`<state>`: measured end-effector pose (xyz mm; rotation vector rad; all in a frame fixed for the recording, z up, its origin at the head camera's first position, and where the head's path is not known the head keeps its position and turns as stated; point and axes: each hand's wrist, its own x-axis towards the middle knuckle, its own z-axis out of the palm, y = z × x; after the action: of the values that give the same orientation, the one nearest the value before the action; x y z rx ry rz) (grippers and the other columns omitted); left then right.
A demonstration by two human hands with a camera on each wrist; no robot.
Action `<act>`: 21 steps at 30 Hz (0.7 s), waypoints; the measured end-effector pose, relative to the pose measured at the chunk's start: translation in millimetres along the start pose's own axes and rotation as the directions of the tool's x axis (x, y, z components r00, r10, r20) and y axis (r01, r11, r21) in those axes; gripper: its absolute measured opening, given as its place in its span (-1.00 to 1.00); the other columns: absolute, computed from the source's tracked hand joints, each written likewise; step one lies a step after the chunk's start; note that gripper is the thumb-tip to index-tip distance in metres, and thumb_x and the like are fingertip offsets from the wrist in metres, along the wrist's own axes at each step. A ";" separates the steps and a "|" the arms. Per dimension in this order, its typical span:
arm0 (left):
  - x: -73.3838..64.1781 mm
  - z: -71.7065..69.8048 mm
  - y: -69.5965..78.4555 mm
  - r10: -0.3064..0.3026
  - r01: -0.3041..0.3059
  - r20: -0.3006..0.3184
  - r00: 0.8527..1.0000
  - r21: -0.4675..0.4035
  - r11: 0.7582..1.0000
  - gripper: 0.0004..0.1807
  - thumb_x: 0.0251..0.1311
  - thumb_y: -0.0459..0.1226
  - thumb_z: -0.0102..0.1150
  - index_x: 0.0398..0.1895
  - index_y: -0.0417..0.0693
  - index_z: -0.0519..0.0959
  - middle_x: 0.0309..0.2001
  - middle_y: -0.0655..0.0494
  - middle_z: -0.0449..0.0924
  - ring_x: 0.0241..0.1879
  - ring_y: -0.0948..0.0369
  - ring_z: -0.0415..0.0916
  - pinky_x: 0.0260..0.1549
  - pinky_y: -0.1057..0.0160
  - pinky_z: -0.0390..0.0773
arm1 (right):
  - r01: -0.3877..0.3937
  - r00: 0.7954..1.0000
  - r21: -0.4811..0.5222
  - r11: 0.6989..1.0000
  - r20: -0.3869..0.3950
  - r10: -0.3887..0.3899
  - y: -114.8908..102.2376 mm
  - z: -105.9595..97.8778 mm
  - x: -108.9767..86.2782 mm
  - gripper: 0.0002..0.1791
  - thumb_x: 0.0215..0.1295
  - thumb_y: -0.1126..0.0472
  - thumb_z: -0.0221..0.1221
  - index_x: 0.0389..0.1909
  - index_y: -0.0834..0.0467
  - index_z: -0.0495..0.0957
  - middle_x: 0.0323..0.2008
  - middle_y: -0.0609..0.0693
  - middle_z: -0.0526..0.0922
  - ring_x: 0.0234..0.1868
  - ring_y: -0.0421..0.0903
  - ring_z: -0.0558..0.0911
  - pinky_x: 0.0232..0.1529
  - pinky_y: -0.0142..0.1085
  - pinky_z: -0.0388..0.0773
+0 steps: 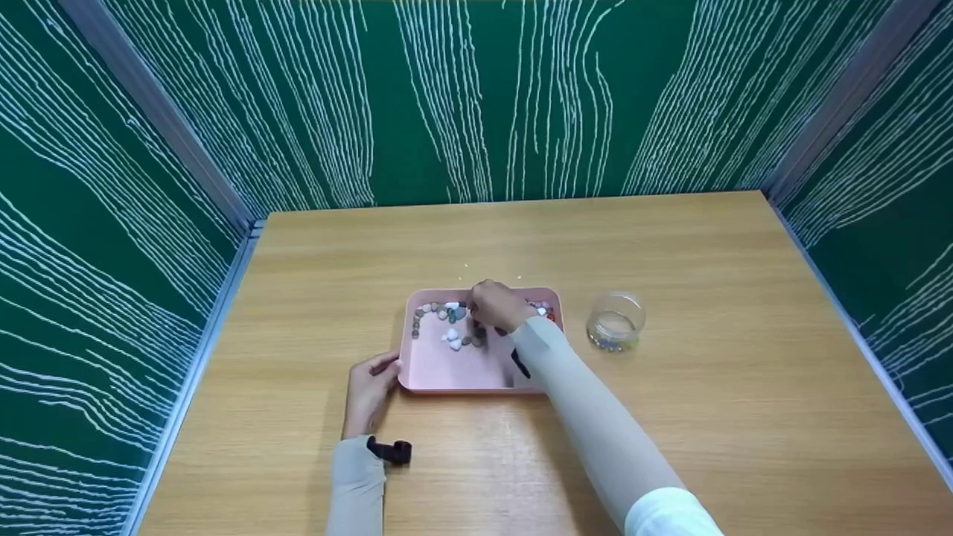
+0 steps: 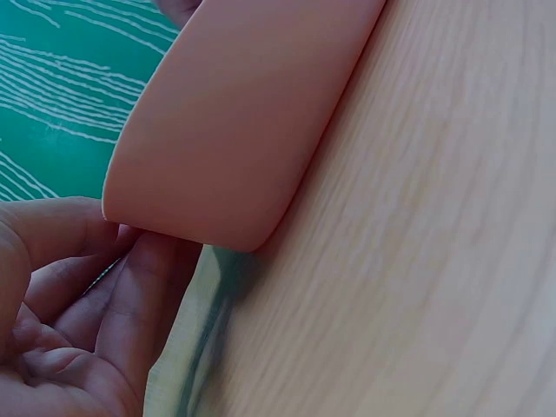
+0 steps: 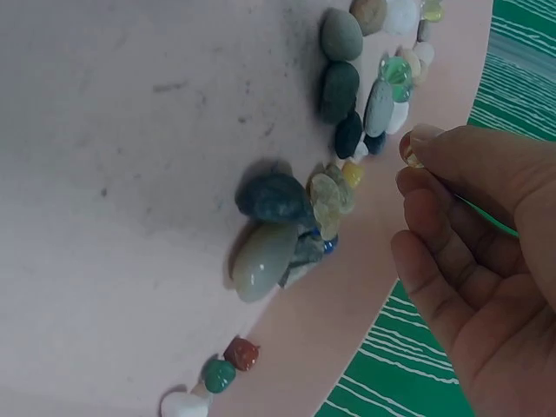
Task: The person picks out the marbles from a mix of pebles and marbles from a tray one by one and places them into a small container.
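A pink tray (image 1: 435, 372) lies on the table, with small stones laid in lines and clusters inside it. My left hand (image 1: 370, 388) holds the tray's left side, thumb and fingers at the rim in the left wrist view. Over the tray's far part is my right hand (image 1: 499, 304); its thumb and index finger pinch a small yellowish, shiny stone (image 3: 413, 159), partly hidden by the fingertips. Below those fingers in the right wrist view sit a dark stone (image 3: 274, 198), a pale oval stone (image 3: 265, 261) and a green glass bead (image 3: 395, 71).
A clear round jar (image 1: 616, 321) with small coloured pieces at its bottom stands right of the tray on the wooden table (image 1: 715, 313). Tiny white bits lie beyond the tray. Green panels with white lines (image 1: 499, 104) enclose the table's back and sides.
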<state>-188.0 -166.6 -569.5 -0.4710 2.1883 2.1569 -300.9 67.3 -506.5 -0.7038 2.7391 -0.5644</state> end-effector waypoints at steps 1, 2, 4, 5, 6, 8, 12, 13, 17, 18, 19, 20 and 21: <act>-0.1 0.1 0.1 -0.001 0.001 0.001 1.000 -0.007 1.000 -0.68 0.20 -0.49 0.15 0.02 -0.48 0.54 0.03 -0.37 0.56 -0.20 0.26 0.55 -0.24 0.47 0.59 | 0.010 1.000 0.006 1.000 -0.006 -0.010 1.0 -1.0 -0.7 -0.81 0.24 0.43 0.14 -0.21 0.26 0.70 -0.30 0.11 0.71 -0.41 -0.11 0.58 -0.37 -0.31 0.61; -0.3 0.1 0.2 0.001 -0.001 0.003 1.000 -0.013 1.000 -0.68 0.20 -0.50 0.14 0.03 -0.50 0.53 0.02 -0.37 0.57 -0.20 0.26 0.55 -0.24 0.46 0.59 | 0.027 0.999 0.001 1.000 -0.018 -0.027 2.1 -1.9 -1.3 -0.82 0.23 0.43 0.14 -0.25 0.27 0.70 -0.33 0.11 0.71 -0.43 -0.11 0.57 -0.39 -0.31 0.60; -0.8 0.0 0.2 0.006 -0.006 0.007 1.000 -0.028 1.000 -0.67 0.20 -0.51 0.13 0.03 -0.52 0.51 0.01 -0.39 0.57 -0.21 0.27 0.55 -0.24 0.45 0.60 | 0.060 0.997 -0.011 0.998 -0.043 -0.061 4.5 -3.6 -2.6 -0.84 0.21 0.44 0.15 -0.30 0.28 0.70 -0.35 0.11 0.72 -0.45 -0.11 0.56 -0.39 -0.30 0.59; -1.1 0.0 0.2 0.007 -0.007 0.010 1.000 -0.029 1.000 -0.67 0.20 -0.51 0.12 0.03 -0.53 0.51 0.01 -0.39 0.56 -0.21 0.26 0.55 -0.24 0.45 0.60 | 0.076 0.995 -0.010 0.997 -0.056 -0.077 6.0 -4.2 -3.5 -0.86 0.20 0.44 0.16 -0.34 0.29 0.71 -0.37 0.11 0.72 -0.47 -0.11 0.55 -0.39 -0.29 0.59; -1.6 0.0 0.3 0.008 -0.008 0.013 1.000 -0.032 0.999 -0.66 0.20 -0.51 0.12 0.04 -0.53 0.50 0.02 -0.40 0.56 -0.21 0.26 0.55 -0.23 0.45 0.61 | 0.087 0.994 -0.013 0.996 -0.067 -0.087 7.2 -5.0 -4.3 -0.86 0.19 0.44 0.17 -0.36 0.29 0.71 -0.39 0.11 0.72 -0.47 -0.11 0.55 -0.40 -0.29 0.59; -1.8 0.0 -0.2 0.012 -0.011 0.022 1.000 -0.038 0.999 -0.66 0.21 -0.52 0.10 0.04 -0.54 0.49 0.02 -0.42 0.55 -0.19 0.25 0.56 -0.21 0.44 0.62 | 0.092 0.993 -0.010 0.996 -0.076 -0.093 9.3 -6.8 -5.9 -0.88 0.18 0.44 0.19 -0.38 0.30 0.71 -0.39 0.11 0.72 -0.47 -0.11 0.54 -0.39 -0.28 0.59; -1.7 0.3 -0.7 0.018 -0.017 0.022 1.000 -0.039 0.999 -0.66 0.20 -0.52 0.11 0.04 -0.54 0.50 0.02 -0.42 0.56 -0.19 0.24 0.56 -0.21 0.43 0.62 | 0.064 0.997 0.039 0.997 -0.053 -0.062 11.5 -12.4 -10.2 -0.86 0.18 0.42 0.21 -0.30 0.28 0.71 -0.33 0.10 0.73 -0.45 -0.11 0.60 -0.38 -0.30 0.62; -1.5 0.3 -0.8 0.022 -0.021 0.023 0.999 -0.046 0.999 -0.66 0.20 -0.52 0.10 0.04 -0.55 0.49 0.01 -0.42 0.56 -0.19 0.23 0.57 -0.21 0.42 0.62 | 0.057 0.997 0.045 0.997 -0.047 -0.055 11.7 -13.9 -11.1 -0.86 0.19 0.42 0.21 -0.28 0.28 0.71 -0.32 0.11 0.73 -0.45 -0.10 0.61 -0.39 -0.30 0.62; 0.0 0.5 -1.9 0.025 -0.023 0.018 1.000 -0.066 0.998 -0.66 0.18 -0.54 0.10 0.03 -0.57 0.49 -0.01 -0.42 0.57 -0.19 0.22 0.58 -0.21 0.40 0.64 | 0.009 1.000 0.060 0.998 -0.019 -0.008 11.6 -20.3 -14.2 -0.83 0.20 0.40 0.20 -0.21 0.26 0.71 -0.24 0.11 0.73 -0.41 -0.09 0.64 -0.34 -0.30 0.65; 0.2 0.5 -2.1 0.026 -0.024 0.018 1.000 -0.072 0.997 -0.66 0.18 -0.54 0.10 0.03 -0.57 0.49 -0.01 -0.42 0.57 -0.19 0.22 0.58 -0.21 0.39 0.64 | -0.016 1.000 0.064 0.998 -0.007 0.016 11.4 -21.9 -14.9 -0.82 0.21 0.39 0.21 -0.19 0.25 0.70 -0.22 0.10 0.73 -0.39 -0.09 0.64 -0.31 -0.30 0.66; 0.4 0.6 -2.3 0.021 -0.020 0.017 1.000 -0.073 0.997 -0.66 0.18 -0.54 0.10 0.03 -0.57 0.49 -0.01 -0.41 0.57 -0.19 0.22 0.58 -0.20 0.39 0.64 | -0.049 0.999 0.073 0.996 0.007 0.048 11.3 -23.3 -15.8 -0.81 0.21 0.37 0.22 -0.17 0.22 0.70 -0.21 0.08 0.72 -0.37 -0.09 0.64 -0.29 -0.27 0.67; 0.6 0.8 -2.3 0.017 -0.016 0.013 1.000 -0.073 0.997 -0.66 0.17 -0.55 0.10 0.03 -0.56 0.49 -0.01 -0.40 0.58 -0.19 0.23 0.58 -0.20 0.40 0.63 | -0.079 0.997 0.077 0.994 0.021 0.078 11.2 -24.8 -16.7 -0.80 0.23 0.35 0.22 -0.14 0.20 0.70 -0.19 0.06 0.72 -0.35 -0.10 0.64 -0.25 -0.25 0.67; 0.7 0.9 -2.3 0.015 -0.014 0.012 1.000 -0.073 0.997 -0.66 0.17 -0.55 0.09 0.03 -0.56 0.50 -0.01 -0.40 0.58 -0.19 0.23 0.57 -0.20 0.40 0.63 | -0.110 0.994 0.082 0.990 0.034 0.108 11.3 -26.1 -17.6 -0.79 0.23 0.33 0.23 -0.13 0.17 0.70 -0.18 0.05 0.71 -0.33 -0.10 0.64 -0.22 -0.23 0.67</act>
<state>-188.3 -165.9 -571.9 -0.4450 2.1197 2.2471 -299.3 93.3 -485.4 -0.5343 2.6893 -0.6353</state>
